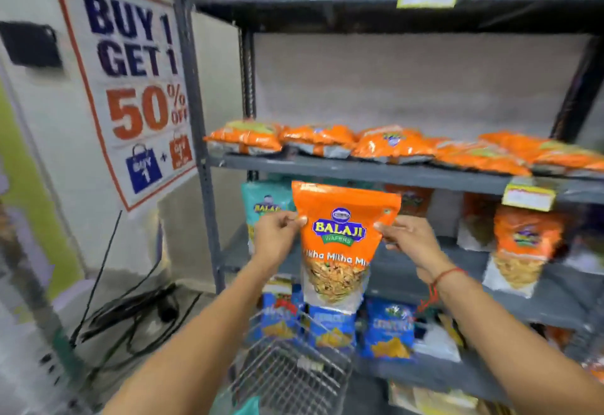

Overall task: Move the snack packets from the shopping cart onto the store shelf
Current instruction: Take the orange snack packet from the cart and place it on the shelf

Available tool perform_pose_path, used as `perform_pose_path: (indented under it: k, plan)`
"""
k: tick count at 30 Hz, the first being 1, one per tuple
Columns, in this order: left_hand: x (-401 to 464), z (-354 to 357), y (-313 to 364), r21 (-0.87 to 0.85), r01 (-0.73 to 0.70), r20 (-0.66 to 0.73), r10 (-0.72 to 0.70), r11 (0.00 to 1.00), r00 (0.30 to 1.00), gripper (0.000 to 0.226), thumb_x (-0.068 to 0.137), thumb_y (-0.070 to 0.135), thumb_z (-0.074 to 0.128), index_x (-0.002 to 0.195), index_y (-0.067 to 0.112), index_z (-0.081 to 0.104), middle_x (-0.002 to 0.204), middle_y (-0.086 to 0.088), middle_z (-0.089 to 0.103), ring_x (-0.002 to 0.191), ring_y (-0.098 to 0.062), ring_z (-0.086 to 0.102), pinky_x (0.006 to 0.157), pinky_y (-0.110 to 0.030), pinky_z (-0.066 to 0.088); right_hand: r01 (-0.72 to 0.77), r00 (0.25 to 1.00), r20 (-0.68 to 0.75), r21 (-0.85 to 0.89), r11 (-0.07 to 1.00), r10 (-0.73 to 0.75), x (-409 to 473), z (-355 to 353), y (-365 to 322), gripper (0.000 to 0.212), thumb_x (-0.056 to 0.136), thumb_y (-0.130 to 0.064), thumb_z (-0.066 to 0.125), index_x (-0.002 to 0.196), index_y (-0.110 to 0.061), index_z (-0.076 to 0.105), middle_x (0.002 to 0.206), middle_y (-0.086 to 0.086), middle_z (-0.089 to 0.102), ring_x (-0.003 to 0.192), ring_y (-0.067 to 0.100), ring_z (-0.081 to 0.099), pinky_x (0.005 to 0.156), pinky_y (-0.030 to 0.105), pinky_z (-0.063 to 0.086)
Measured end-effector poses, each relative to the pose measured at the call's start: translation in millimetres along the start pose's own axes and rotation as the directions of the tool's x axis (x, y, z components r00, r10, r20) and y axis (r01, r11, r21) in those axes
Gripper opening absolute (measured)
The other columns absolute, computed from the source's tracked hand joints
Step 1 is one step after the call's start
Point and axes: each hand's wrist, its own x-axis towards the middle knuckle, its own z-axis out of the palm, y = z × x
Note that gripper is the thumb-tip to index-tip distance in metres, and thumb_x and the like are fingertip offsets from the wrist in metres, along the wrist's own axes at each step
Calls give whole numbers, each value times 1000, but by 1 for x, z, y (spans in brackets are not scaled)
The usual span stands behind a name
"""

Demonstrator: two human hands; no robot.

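Your left hand and right hand pinching an orange packet reading "BALAJI WAFERS", "BUY 1 GET 1" sign at ten o'clock, wire cart at six o'clock.

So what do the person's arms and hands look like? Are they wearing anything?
Both arms are bare, with no sleeves showing. The left hand wears nothing. By the right hand, a thin red thread bracelet circles the wrist, with a loose end hanging down. No rings or watch are visible.
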Motion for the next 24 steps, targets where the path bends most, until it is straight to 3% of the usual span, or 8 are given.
perform_pose_path:
  k: [4,7,10,13,17,20,24]
  plan:
    - [24,25,79,-60,-86,30,88,994,996,13,75,28,72,75,15,74,80,-6,77,76,-18,71,82,-41,57,124,988,-92,-18,992,-125,7,-48,-59,8,81,-18,69,77,-11,71,68,0,70,61,9,58,49,16,45]
    - [31,45,108,-67,-115,38,118,991,992,20,75,28,73,85,10,75,90,-9,77,85,-20,70,87,-40,56,165,978,-128,-18,986,-166,6,-74,-82,22,83,-15,66,61,-17,62,47,-14,65,46,-4,55,43,9,43]
    - [34,63,117,-70,-103,46,106,992,993,17,74,30,73,79,14,75,91,-7,77,88,-20,71,89,-42,56,174,971,-164,-28,984,-176,8,-92,-84,28,82,-14,67,56,-16,56,52,-10,65,50,-1,56,47,14,44]
    - [35,77,116,-100,-73,69,80,992,994,12,75,31,73,66,23,70,88,-5,77,87,-21,70,88,-43,56,159,971,-174,-35,987,-162,15,-104,-75,20,80,-16,69,64,-14,59,73,5,66,67,13,59,57,24,44]
    - [37,100,100,-134,-3,119,20,991,993,12,76,28,73,64,24,71,83,-2,76,81,-16,68,84,-37,54,90,980,-174,-39,995,-95,29,-117,-45,12,81,-20,69,84,-9,72,88,9,73,77,17,62,61,23,45]
    - [45,123,76,-123,43,124,-27,991,992,11,75,28,74,66,22,72,84,-3,77,80,-15,70,81,-34,53,32,982,-182,-48,998,-40,45,-125,-17,18,80,-22,70,89,-7,73,87,10,74,73,16,62,63,24,47]
    - [58,163,35,-108,120,118,-107,987,987,14,76,26,73,65,19,71,80,-7,77,78,-21,72,76,-35,56,-22,982,-188,-57,998,11,74,-138,25,8,80,-19,71,78,-12,74,74,7,71,57,8,57,49,16,44]
